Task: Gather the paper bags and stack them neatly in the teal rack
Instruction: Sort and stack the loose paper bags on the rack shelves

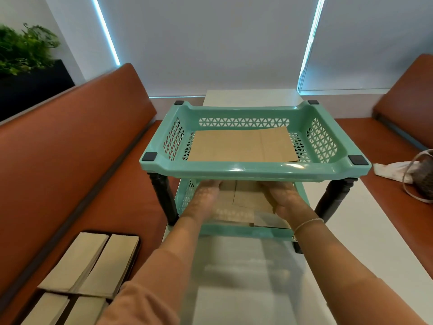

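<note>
Both hands [206,195] [287,199] apparently steadying paper bags [246,198] — teal rack [257,168], lower tier

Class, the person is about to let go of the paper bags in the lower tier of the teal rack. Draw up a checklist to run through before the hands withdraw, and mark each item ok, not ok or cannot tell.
1. Bags in lower tier lie inside the tray walls: not ok, a corner pokes over the front rim.
2. Left hand and right hand flank the stack: ok.
3. Edges of that stack squared: not ok, layers look offset.
4. Top tier bags lie flat: ok.
5. Teal rack stands level on the table: ok.
6. Bags left on the bench still to gather: not ok, several remain.
</note>
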The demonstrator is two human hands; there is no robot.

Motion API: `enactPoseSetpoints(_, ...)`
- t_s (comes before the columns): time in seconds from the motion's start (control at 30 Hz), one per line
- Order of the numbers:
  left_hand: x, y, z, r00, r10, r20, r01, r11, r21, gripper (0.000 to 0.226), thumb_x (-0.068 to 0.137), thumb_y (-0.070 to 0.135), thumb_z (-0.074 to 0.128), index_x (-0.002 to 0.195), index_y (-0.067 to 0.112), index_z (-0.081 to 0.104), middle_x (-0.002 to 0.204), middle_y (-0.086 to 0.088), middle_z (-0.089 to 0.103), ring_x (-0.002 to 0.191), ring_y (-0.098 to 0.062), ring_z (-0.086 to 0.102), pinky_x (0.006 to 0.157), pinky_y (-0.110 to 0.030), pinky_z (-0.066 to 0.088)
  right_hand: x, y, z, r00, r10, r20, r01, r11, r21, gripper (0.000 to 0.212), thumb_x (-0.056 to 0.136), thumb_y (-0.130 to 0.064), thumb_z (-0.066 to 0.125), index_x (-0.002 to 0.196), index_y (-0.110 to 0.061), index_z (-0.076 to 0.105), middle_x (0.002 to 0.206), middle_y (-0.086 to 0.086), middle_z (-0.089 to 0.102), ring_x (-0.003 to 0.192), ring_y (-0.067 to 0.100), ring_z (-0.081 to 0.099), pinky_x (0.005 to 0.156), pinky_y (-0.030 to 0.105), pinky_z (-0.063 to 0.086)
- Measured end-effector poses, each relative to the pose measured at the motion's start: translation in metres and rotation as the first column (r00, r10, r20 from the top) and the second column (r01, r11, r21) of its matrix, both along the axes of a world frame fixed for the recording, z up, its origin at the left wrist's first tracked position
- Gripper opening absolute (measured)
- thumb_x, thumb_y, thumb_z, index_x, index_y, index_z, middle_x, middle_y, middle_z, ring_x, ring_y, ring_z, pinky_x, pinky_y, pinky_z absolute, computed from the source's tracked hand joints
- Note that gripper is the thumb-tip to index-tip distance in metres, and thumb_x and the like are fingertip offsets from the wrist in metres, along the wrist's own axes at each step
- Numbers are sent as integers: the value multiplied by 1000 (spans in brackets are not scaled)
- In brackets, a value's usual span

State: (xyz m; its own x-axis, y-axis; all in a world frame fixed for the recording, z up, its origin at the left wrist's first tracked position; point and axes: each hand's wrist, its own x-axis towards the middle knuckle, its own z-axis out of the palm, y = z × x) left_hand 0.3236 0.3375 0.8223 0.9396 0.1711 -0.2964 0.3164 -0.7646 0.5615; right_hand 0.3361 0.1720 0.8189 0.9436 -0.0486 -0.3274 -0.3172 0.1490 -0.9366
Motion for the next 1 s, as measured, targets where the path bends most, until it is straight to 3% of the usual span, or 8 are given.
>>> enactPoseSetpoints(0.13, -4, 6, -5, 958, -269, 96, 247, 950, 193, 47, 95, 11, 48, 141, 9, 37, 144, -13, 39, 132, -26, 40, 105, -30, 33, 0, -10, 0, 998, 47, -33, -46, 998, 43, 14, 83, -11, 67, 94, -17, 61, 90, 7, 67, 79, 18, 63, 66, 28, 57)
enactPoseSetpoints(0.23, -2, -2, -8, 969, -233, 79, 217, 961, 172, 69, 86, -8, 49, 146, 19, 27, 145, -7, 34, 133, -21, 35, 110, -24, 23, -1, -4, -4, 993, 111, -36, -112, 994, -18, 23, 74, -9, 75, 94, -13, 65, 96, 11, 69, 91, 26, 64, 86, 40, 53)
enactPoseSetpoints(0.43, -6, -27, -12, 989, -109, 102, 113, 993, -31, 53, 96, 1, 38, 146, 6, 21, 151, -13, 26, 140, -22, 25, 109, -21, 17, -4, 10, -12, 983, 119, -142, -130, 989, -65, 70, 51, -8, 89, 113, 1, 59, 97, 17, 70, 80, 28, 70, 66, 35, 59)
enactPoseSetpoints(0.57, -1, -23, -11, 990, 31, 139, 1, 973, -230, 39, 102, 26, 29, 129, 6, 48, 121, -13, 53, 102, -24, 51, 83, -28, 38, -8, 0, -4, 977, 135, -168, -145, 988, -51, 36, 76, 5, 70, 109, -2, 57, 96, 18, 67, 80, 31, 66, 64, 39, 58)
enactPoseSetpoints(0.7, 13, 0, -21, 990, -143, -14, 144, 982, 124, 43, 93, 32, 53, 132, 17, 46, 135, -6, 48, 118, -22, 48, 104, -33, 37, 3, -12, -5, 991, 5, -135, -16, 996, -84, 36, 76, 3, 71, 108, -3, 55, 92, 17, 65, 77, 30, 65, 59, 33, 59)
enactPoseSetpoints(0.8, 17, 11, -33, 925, -310, -221, 374, 851, 369, 76, 78, 46, 69, 140, 16, 35, 141, -7, 41, 133, -26, 35, 115, -48, 19, 8, -16, -5, 989, -86, -124, 69, 988, -138, 29, 72, 2, 74, 93, -5, 57, 104, 23, 65, 93, 38, 64, 84, 47, 54)
enactPoseSetpoints(0.9, 19, 14, -37, 910, -373, -183, 415, 787, 456, 85, 67, 49, 77, 135, 15, 39, 137, -6, 43, 132, -25, 35, 115, -53, 11, 6, -16, -4, 987, -103, -122, 92, 991, -98, 38, 71, 3, 74, 104, -3, 57, 105, 21, 64, 94, 37, 62, 84, 50, 52)
enactPoseSetpoints(1.0, 27, 17, -36, 910, -400, -105, 393, 756, 523, 74, 64, 43, 81, 124, 16, 48, 128, -6, 49, 123, -24, 40, 109, -39, 29, 6, -18, -9, 986, -125, -107, 118, 990, -74, 32, 74, 5, 71, 102, -3, 59, 104, 19, 63, 97, 35, 61, 90, 49, 50)
